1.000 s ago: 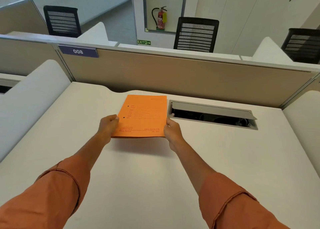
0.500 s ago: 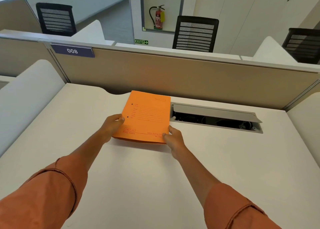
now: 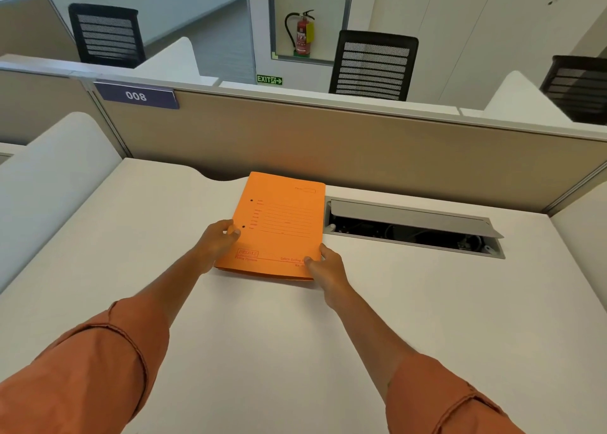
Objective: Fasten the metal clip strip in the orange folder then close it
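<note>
The orange folder (image 3: 279,226) lies closed on the white desk (image 3: 262,335), printed cover up, with two punched holes near its left edge. My left hand (image 3: 219,240) grips the folder's left edge near the lower hole. At the near right corner, my right hand (image 3: 323,266) pinches the folder, thumb on top. The near edge looks slightly raised off the desk. The metal clip strip is hidden inside.
An open grey cable tray (image 3: 414,228) is sunk into the desk just right of the folder. A beige partition (image 3: 328,148) with a "008" plate (image 3: 136,96) stands behind it. White side dividers (image 3: 49,184) flank the desk; black chairs stand beyond.
The folder has moved away from me toward the partition and come down onto the desk. Both hands followed, and my right hand slid to the near right corner.
</note>
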